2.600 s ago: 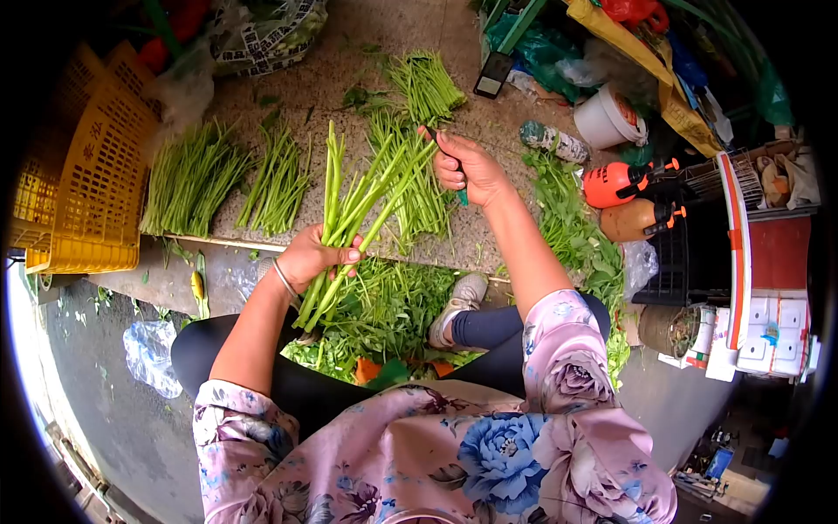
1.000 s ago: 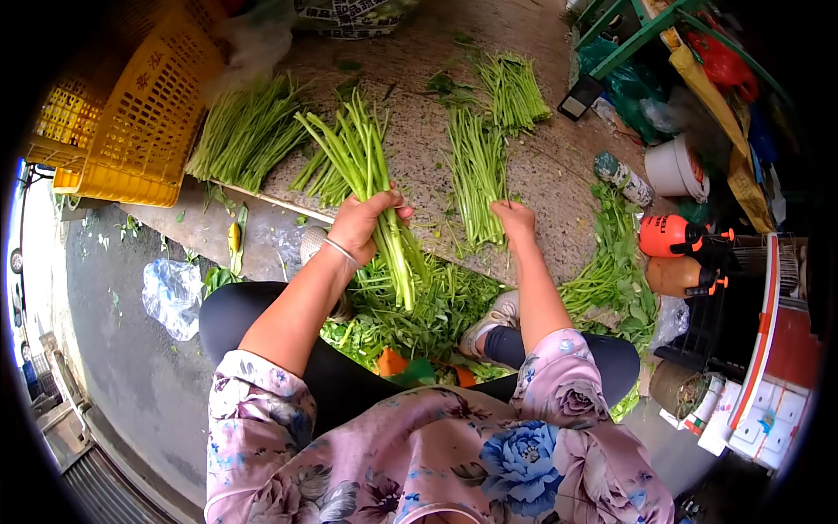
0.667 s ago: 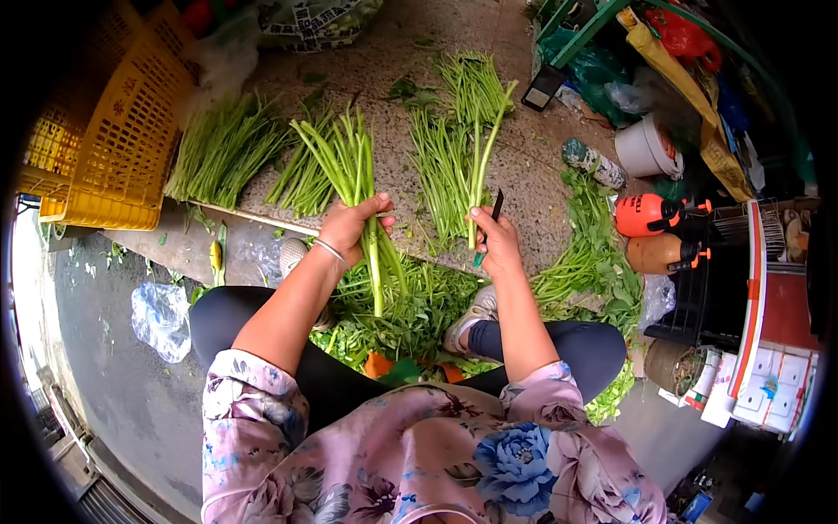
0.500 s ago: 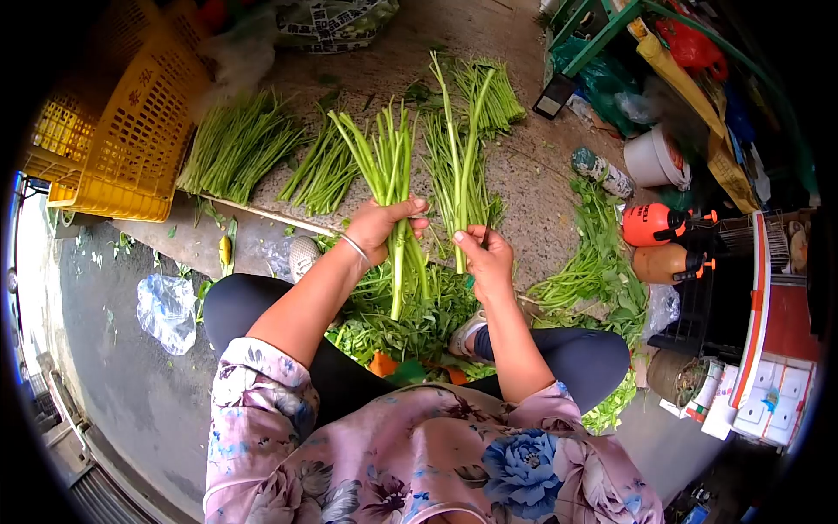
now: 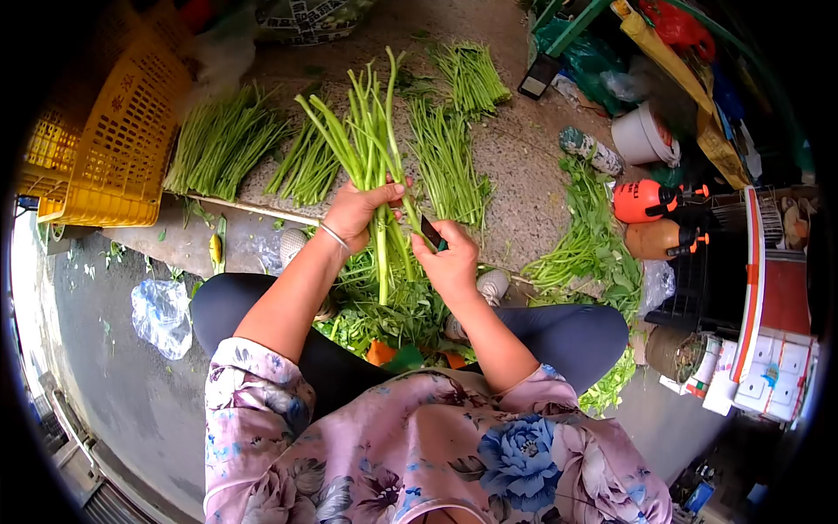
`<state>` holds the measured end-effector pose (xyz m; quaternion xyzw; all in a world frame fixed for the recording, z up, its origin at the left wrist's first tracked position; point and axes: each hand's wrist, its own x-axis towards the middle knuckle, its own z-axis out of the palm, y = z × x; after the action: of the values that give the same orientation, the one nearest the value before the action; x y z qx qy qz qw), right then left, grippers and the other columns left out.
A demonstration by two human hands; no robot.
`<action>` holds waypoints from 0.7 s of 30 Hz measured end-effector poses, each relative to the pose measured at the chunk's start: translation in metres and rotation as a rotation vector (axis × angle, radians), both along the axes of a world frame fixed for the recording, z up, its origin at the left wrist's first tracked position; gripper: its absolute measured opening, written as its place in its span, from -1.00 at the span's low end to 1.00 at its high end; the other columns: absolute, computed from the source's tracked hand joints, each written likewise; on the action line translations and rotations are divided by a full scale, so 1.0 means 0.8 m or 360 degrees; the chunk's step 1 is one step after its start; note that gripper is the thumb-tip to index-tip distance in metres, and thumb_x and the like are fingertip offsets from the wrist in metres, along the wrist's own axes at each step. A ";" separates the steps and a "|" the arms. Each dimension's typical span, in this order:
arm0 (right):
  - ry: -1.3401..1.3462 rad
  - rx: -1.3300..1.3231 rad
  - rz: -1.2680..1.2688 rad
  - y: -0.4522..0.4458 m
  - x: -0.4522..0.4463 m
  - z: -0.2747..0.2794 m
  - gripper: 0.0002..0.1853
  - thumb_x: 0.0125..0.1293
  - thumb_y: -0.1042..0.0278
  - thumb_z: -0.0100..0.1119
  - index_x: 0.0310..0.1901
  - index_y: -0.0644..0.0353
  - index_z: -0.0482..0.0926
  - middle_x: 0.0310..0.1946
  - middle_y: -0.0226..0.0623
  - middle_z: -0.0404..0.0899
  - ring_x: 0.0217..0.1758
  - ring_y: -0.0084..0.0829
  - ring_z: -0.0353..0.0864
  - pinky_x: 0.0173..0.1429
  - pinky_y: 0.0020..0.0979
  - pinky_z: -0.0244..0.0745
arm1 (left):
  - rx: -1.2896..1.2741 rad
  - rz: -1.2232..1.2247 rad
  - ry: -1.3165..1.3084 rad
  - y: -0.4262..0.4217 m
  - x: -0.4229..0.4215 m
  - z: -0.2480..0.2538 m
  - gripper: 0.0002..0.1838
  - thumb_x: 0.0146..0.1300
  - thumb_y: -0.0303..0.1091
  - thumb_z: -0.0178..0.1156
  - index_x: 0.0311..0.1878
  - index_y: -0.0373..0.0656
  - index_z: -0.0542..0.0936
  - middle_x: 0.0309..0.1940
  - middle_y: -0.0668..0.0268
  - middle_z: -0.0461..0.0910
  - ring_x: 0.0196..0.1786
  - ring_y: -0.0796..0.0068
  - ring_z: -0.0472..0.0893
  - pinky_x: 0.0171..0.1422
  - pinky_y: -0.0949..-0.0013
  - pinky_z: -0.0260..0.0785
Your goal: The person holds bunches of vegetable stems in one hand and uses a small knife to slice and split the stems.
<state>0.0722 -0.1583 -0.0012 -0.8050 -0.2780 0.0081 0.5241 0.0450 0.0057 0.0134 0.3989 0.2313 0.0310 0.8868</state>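
My left hand [image 5: 360, 211] is wrapped round a bunch of long green leaf-stripped vegetable stalks [image 5: 360, 148], its thumb across the front. Their lower ends hang over a heap of loose leaves [image 5: 384, 319] between my legs. Close beside it, my right hand [image 5: 452, 262] is closed on a small knife [image 5: 431, 232] with a dark blade and a green handle. The blade points up toward the bunch, near a stalk at its right side. Whether the right fingers also touch that stalk, I cannot tell.
Trimmed stalks lie in piles [image 5: 225, 144] ahead, with another pile [image 5: 449, 166] nearer the middle. Leafy uncut greens [image 5: 580, 244] lie on the right. A yellow crate [image 5: 122, 131] stands at left; an orange spray bottle [image 5: 642, 201] and a white bucket [image 5: 642, 135] stand at right.
The stalks my right hand held apart have joined the bunch in my left hand. My right hand has moved left and nearer, and the knife blade now shows. The view has shifted slightly.
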 end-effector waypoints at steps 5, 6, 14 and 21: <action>0.2012 0.0774 0.0175 0.000 0.011 0.011 -0.75 0.15 0.26 0.21 -0.20 0.18 0.46 -0.58 -0.53 0.44 -0.64 -0.75 0.30 -0.66 -0.69 0.10 | 0.0002 -0.0019 -0.0019 0.002 -0.007 0.011 -0.77 0.07 -0.56 0.17 -0.17 -0.29 0.46 -0.31 0.22 0.58 -0.29 0.40 0.57 -0.39 0.46 0.38; 0.2008 0.0685 0.0134 0.005 0.010 0.014 -0.75 0.19 0.19 0.15 -0.21 0.16 0.47 -0.61 -0.59 0.39 -0.70 -0.80 0.19 -0.72 -0.71 -0.08 | -0.0026 -0.0029 -0.0031 0.002 -0.007 0.010 -0.78 0.08 -0.55 0.17 -0.17 -0.29 0.47 -0.31 0.23 0.58 -0.28 0.39 0.58 -0.37 0.45 0.38; 0.0772 -0.0128 0.0301 -0.032 -0.023 -0.053 -0.82 0.14 0.34 0.14 -0.40 0.30 0.49 -0.59 -0.40 0.45 -0.54 -0.58 0.39 -0.44 -0.54 0.27 | 0.0065 0.0067 -0.0043 0.012 -0.008 0.011 -0.78 0.08 -0.47 0.20 -0.19 -0.21 0.45 -0.31 0.28 0.57 -0.27 0.41 0.57 -0.37 0.48 0.37; 0.1394 0.0231 0.0230 -0.036 0.005 -0.005 -0.52 0.31 0.08 -0.06 0.15 0.22 0.32 -0.51 -0.54 0.34 -0.55 -0.74 0.19 -0.53 -0.70 0.10 | -0.0026 -0.0147 0.0004 0.004 -0.016 0.019 -0.76 0.06 -0.44 0.22 -0.18 -0.18 0.45 -0.22 0.24 0.55 -0.24 0.41 0.56 -0.28 0.42 0.41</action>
<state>0.0759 -0.1871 -0.0053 -0.6652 -0.0853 0.3652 0.6457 0.0320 0.0089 0.0289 0.4020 0.2139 -0.0123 0.8902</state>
